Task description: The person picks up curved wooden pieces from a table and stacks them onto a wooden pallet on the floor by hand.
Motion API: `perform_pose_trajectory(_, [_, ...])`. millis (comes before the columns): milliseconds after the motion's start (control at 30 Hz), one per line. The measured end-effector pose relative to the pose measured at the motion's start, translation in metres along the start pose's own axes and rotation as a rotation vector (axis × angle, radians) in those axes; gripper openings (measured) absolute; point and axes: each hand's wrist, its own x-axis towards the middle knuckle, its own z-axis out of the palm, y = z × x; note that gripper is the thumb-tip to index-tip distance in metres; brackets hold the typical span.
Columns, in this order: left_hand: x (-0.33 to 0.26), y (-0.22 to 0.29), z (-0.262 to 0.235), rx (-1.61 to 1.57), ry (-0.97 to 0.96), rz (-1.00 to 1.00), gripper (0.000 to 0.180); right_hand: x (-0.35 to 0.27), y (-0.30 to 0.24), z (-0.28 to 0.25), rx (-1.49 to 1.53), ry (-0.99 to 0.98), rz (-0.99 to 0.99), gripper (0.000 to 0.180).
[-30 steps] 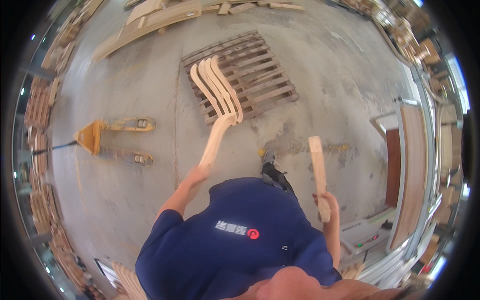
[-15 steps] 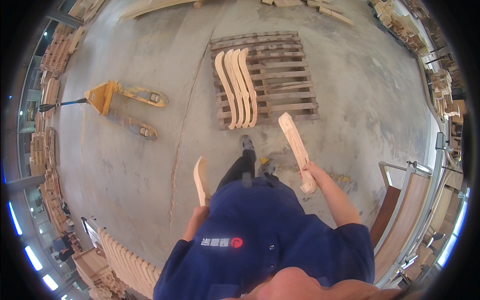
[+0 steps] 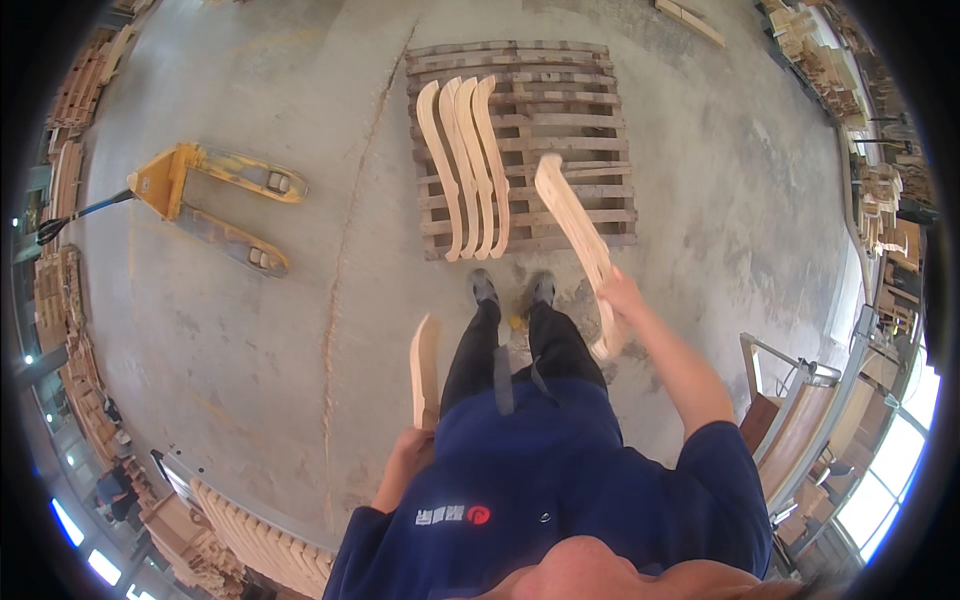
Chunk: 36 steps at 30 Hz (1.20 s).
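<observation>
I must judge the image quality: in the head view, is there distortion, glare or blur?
Head view: strong fisheye bending, so the pallet edges curve and a black rim frames it; windows at lower right are overexposed; even, soft daylight on the floor; the wood piece in the right hand is sharp, without visible motion blur.
</observation>
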Motion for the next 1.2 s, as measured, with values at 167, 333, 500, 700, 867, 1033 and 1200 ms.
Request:
perform_pose_trajectory(167, [0.021, 0.048, -0.017, -0.479, 0.459, -0.501, 0.034, 0.163, -0.025, 0.022, -0.086, 0.083, -0.273, 0.059])
perform_pose_trajectory(333, [0.029, 0.115, -0.033, -0.724, 0.551, -0.472, 0.033, 0.28, -0.066, 0.061, -0.174, 0.107, -0.333, 0.051])
perform_pose_trajectory(500, [0.065, 0.141, -0.034, -0.766, 0.639, -0.462, 0.03, 0.361, -0.054, 0.107, -0.278, 0.052, -0.308, 0.056])
perform_pose_trajectory(700, [0.098, 0.162, -0.049, -0.76, 0.539, -0.529, 0.032, 0.392, -0.018, 0.169, -0.196, 0.136, -0.296, 0.06])
perform_pose_trajectory(867, [0.122, 0.162, -0.057, -0.705, 0.491, -0.543, 0.033, 0.454, 0.046, 0.231, -0.259, 0.091, -0.121, 0.079])
perform_pose_trajectory(1033, [0.143, 0.152, -0.062, -0.606, 0.477, -0.509, 0.034, 0.501, 0.1, 0.274, -0.303, 0.041, -0.045, 0.067])
perform_pose_trajectory(1200, [0.153, 0.171, -0.085, -0.544, 0.546, -0.478, 0.033, 0.502, 0.101, 0.283, -0.418, 0.021, -0.042, 0.049])
